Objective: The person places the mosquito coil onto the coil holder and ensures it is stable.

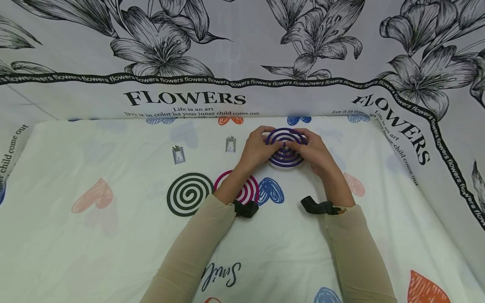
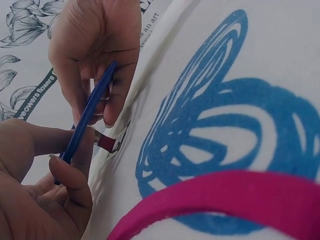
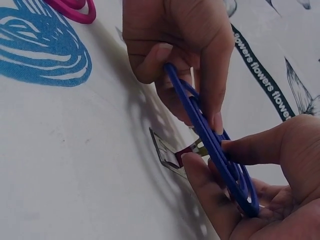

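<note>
Both hands hold a purple-blue spiral coil, apparently a mosquito coil [image 1: 285, 164], near the table's far edge. My left hand [image 1: 259, 148] grips its left side, the thumb reaching toward its centre. From the other side my right hand [image 1: 313, 149] pinches it in the same way. In the right wrist view the coil [image 3: 186, 102] is tilted, with a small metal stand [image 3: 162, 154] below its middle. A dark red part of that stand meets the right fingertips. The fingers partly hide where stand and coil meet.
A dark green coil [image 1: 190, 194] lies left of the arms, beside a magenta coil [image 1: 254, 191] partly covered by the left forearm. Two small metal stands [image 1: 178, 155] lie farther back on the left. Flower-printed fabric [image 1: 314, 38] rises behind the table.
</note>
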Motion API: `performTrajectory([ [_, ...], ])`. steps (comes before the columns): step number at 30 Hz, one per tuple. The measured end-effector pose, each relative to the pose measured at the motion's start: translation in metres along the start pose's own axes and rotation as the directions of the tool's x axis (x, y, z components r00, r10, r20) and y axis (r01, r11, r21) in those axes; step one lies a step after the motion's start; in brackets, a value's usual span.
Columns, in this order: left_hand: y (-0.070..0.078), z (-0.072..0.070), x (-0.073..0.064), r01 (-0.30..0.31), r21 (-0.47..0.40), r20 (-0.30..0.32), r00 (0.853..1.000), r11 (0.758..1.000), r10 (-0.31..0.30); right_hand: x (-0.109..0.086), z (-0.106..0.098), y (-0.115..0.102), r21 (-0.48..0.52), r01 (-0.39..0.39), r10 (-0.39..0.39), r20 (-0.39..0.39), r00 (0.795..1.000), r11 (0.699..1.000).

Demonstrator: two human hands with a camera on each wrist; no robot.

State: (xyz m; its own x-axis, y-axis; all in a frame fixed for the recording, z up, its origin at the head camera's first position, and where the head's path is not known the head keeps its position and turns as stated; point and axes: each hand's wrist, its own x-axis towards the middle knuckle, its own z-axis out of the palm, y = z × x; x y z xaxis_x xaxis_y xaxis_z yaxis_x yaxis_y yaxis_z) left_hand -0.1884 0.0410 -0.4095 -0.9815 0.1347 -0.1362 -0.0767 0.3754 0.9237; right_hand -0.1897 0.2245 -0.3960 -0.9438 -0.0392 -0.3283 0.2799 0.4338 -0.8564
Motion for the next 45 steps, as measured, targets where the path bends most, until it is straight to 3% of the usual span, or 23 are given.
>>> performTrajectory([
  [12,0.0014,0.0025,-0.0003,0.013,0.003,-0.017,1.000,1.000,-0.013,0.0010,0.0002,0.0015,0.074,-0.031,0.029,0.024,0.999,0.997],
  [21,0.0038,-0.0002,-0.0022,-0.004,0.003,-0.022,1.000,1.000,0.004,-0.0011,0.0015,0.0002,0.050,-0.019,0.018,0.007,1.000,0.999],
  [30,-0.0014,-0.0007,-0.0030,0.018,0.027,-0.009,1.000,0.999,-0.018,-0.0017,0.0033,-0.0013,-0.015,-0.007,0.007,-0.031,0.999,1.000],
  [35,-0.0013,0.0002,-0.0035,0.029,0.091,0.006,1.000,0.995,-0.029,-0.0042,0.0040,-0.0014,-0.095,0.029,-0.037,-0.079,0.996,0.995],
  [41,0.0025,-0.0019,-0.0041,-0.030,0.234,0.012,1.000,0.972,0.028,-0.0067,0.0016,-0.0042,-0.172,0.103,-0.118,-0.077,0.990,0.980],
  [45,0.0052,-0.0060,-0.0045,-0.032,0.259,0.026,0.999,0.965,0.026,-0.0064,0.0007,-0.0038,-0.199,0.128,-0.144,-0.072,0.987,0.972],
])
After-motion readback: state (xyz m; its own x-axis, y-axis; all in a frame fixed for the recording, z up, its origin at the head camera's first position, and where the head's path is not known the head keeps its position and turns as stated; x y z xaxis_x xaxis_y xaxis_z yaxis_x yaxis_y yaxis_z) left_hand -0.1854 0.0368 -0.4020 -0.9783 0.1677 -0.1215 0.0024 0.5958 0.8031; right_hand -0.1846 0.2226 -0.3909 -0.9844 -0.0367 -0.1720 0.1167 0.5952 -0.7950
